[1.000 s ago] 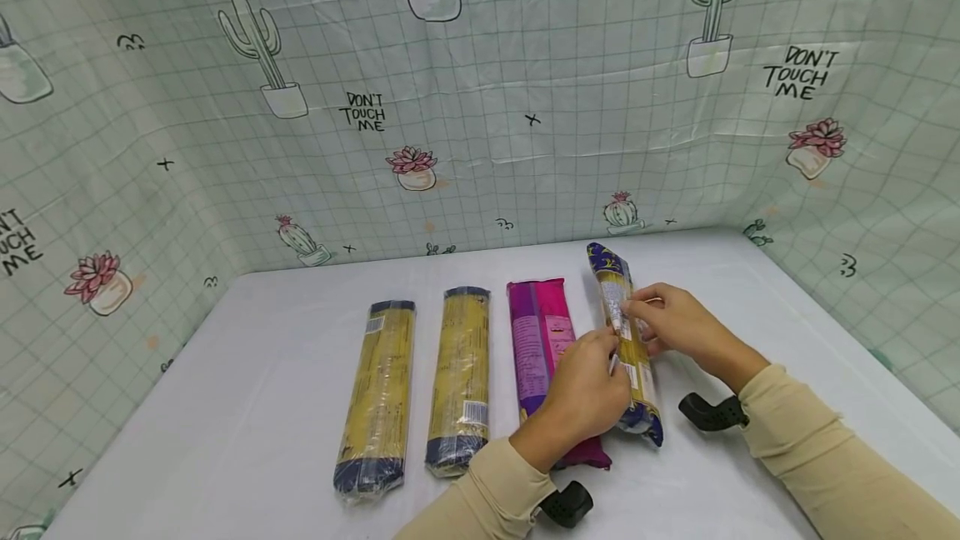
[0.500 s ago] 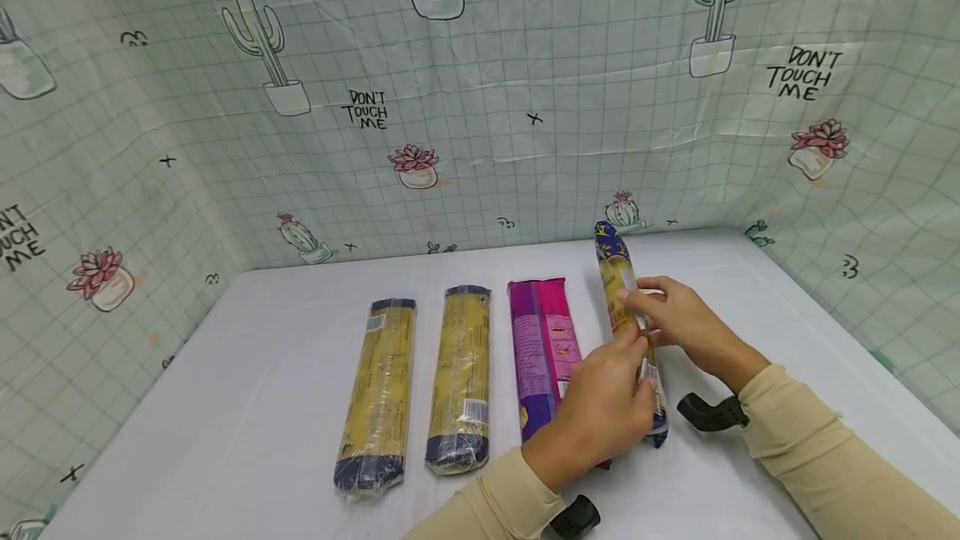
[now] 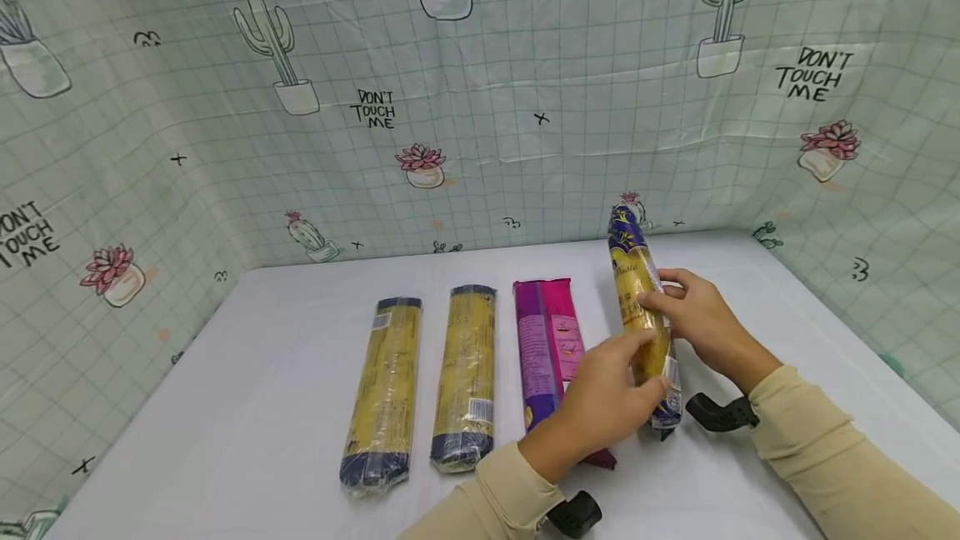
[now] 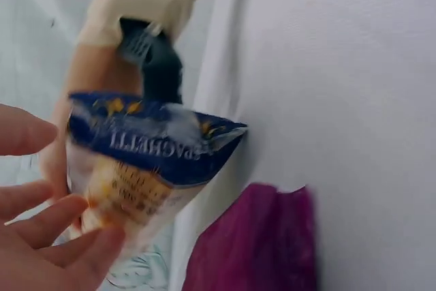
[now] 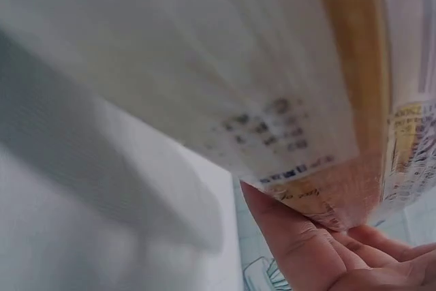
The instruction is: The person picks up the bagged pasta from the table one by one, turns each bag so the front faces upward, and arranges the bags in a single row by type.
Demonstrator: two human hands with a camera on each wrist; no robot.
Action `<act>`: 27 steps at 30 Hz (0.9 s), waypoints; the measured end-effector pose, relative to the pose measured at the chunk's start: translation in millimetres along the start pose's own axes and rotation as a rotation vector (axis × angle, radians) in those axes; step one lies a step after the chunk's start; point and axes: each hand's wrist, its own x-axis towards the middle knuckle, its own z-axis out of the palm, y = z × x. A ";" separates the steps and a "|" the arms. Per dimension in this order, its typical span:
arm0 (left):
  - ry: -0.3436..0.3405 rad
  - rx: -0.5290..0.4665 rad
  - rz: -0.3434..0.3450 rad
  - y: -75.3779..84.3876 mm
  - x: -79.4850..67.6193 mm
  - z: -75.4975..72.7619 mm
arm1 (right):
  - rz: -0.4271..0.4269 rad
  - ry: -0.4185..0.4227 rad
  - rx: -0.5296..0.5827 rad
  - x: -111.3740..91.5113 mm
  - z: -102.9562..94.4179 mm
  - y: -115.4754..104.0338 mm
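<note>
A pack of spaghetti point(image 3: 636, 290), yellow with dark blue ends, is raised at the right of the table, its far end tilted up. My right hand point(image 3: 701, 319) grips its right side, thumb on the front and fingers behind. In the right wrist view those fingers point(image 5: 306, 243) bear against the clear wrapper. My left hand point(image 3: 603, 394) is at the pack's lower left, thumb and fingers spread. In the left wrist view its fingertips point(image 4: 102, 243) touch or nearly touch the wrapper, and the blue end reads SPAGHETTI.
Left of the hands lies a pink and purple pack point(image 3: 536, 348), partly covered by the left hand. Two yellow packs with blue ends point(image 3: 465, 365) point(image 3: 384, 382) lie farther left on the white table point(image 3: 270, 407). A cactus-print cloth point(image 3: 480, 90) hangs behind.
The spaghetti pack has turned to show its yellow front, and its far end has risen. My left hand has loosened from its pinch, while the right keeps its grip.
</note>
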 end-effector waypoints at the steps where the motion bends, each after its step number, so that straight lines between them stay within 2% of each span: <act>1: 0.003 -0.118 -0.068 -1.2 1.2 -2.5 | -0.008 0.004 0.004 -0.1 -0.8 -0.8; 4: 0.062 -0.386 -0.260 -5.5 4.8 -7.9 | -0.031 0.008 0.008 -0.5 -1.6 -4.2; 6: 0.109 -0.501 -0.372 -8.2 6.9 -10.6 | -0.041 0.010 0.010 -0.5 -0.9 -6.0; 10: 0.144 -0.717 -0.492 -13.1 10.2 -12.0 | -0.053 0.020 0.022 -1.0 2.0 -9.0; 13: 0.140 -0.858 -0.526 -13.7 11.2 -12.9 | -0.057 0.033 0.047 -2.3 3.2 -10.4; 17: 0.093 -0.863 -0.568 -13.6 10.8 -14.0 | -0.054 0.038 0.099 -4.7 3.0 -12.0; 21: -0.022 -0.818 -0.597 -15.2 9.9 -10.7 | -0.073 0.003 0.232 -6.1 4.0 -12.7; 24: -0.077 -0.816 -0.585 -16.3 9.7 -7.7 | -0.092 -0.040 0.353 -6.8 5.2 -13.3; 27: -0.083 -0.830 -0.567 -16.2 9.4 -7.6 | -0.095 -0.073 0.429 -8.0 5.7 -14.0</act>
